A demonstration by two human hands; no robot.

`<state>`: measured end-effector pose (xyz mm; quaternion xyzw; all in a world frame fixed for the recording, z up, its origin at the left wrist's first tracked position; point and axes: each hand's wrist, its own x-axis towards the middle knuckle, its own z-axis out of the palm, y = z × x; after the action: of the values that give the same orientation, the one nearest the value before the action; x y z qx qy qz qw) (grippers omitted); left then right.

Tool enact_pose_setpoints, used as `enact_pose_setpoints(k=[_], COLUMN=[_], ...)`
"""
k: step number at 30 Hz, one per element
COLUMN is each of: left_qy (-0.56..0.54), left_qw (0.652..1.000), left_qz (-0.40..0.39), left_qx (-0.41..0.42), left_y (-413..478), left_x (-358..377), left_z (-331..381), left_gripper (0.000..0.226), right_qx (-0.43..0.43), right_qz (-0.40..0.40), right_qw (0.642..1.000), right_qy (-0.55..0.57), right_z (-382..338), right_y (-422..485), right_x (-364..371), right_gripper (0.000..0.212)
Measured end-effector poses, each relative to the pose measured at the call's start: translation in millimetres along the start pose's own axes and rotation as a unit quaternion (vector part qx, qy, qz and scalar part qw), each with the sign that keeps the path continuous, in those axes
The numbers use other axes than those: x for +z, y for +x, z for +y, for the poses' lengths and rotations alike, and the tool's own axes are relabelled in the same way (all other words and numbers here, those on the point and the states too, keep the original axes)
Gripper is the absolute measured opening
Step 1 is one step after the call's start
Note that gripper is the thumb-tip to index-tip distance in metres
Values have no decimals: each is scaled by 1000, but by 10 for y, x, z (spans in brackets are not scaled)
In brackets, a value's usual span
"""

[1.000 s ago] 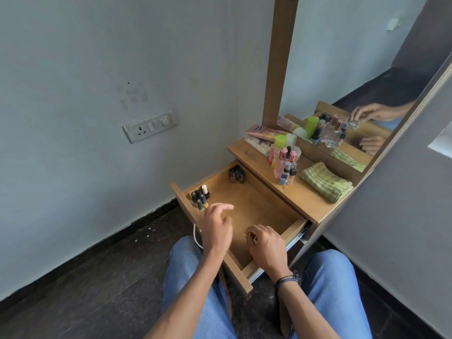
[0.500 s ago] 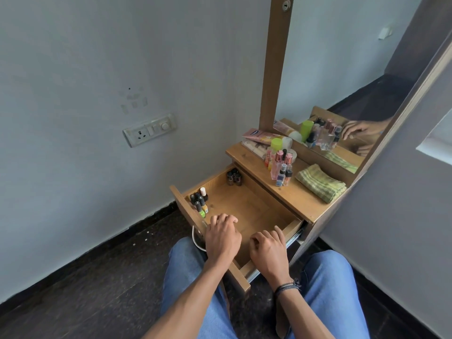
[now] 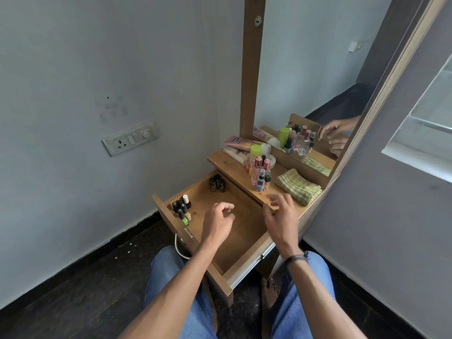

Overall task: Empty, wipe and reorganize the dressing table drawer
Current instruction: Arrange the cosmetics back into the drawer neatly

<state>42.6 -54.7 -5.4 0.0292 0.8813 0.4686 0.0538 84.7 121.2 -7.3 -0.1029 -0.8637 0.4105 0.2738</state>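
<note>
Two corners of your open wooden drawer (image 3: 236,243) hold small nail-polish bottles (image 3: 182,209) and dark bottles (image 3: 216,184); restocking looks half done. Pink-capped perfume bottles (image 3: 260,172) and the folded green checked cloth (image 3: 298,185) sit on the tabletop (image 3: 230,168). Your left hand (image 3: 219,221) and right hand (image 3: 281,214) hover loosely curled, empty.

Matt wooden drawer (image 3: 244,259); woven checked cloth (image 3: 299,186); glossy mirror (image 3: 315,69)

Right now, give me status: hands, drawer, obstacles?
Left hand and right hand empty, over open drawer. Nail polish bottles at front corner, dark bottles at back corner. Folded cloth on tabletop.
</note>
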Motion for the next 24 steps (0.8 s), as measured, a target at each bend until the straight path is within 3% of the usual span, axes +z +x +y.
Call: enact_pose_setpoints(k=[7, 15, 24], left_qy=[-46, -88, -76], left_qw=[998, 996, 997], left_qz=[-1, 4, -33], left_qx=[40, -27, -6], left_y=[382, 640, 678], left_x=[248, 276, 374], left_z=[487, 556, 650], left_gripper=[32, 46, 51], right_qx=[94, 98, 64], right_qz=[-39, -61, -102], right_qw=[994, 991, 991], right_qy=[48, 74, 53], right_z=[55, 200, 236], right_y=[595, 665, 727], right_x=[-58, 38, 72], right_gripper=[54, 59, 75])
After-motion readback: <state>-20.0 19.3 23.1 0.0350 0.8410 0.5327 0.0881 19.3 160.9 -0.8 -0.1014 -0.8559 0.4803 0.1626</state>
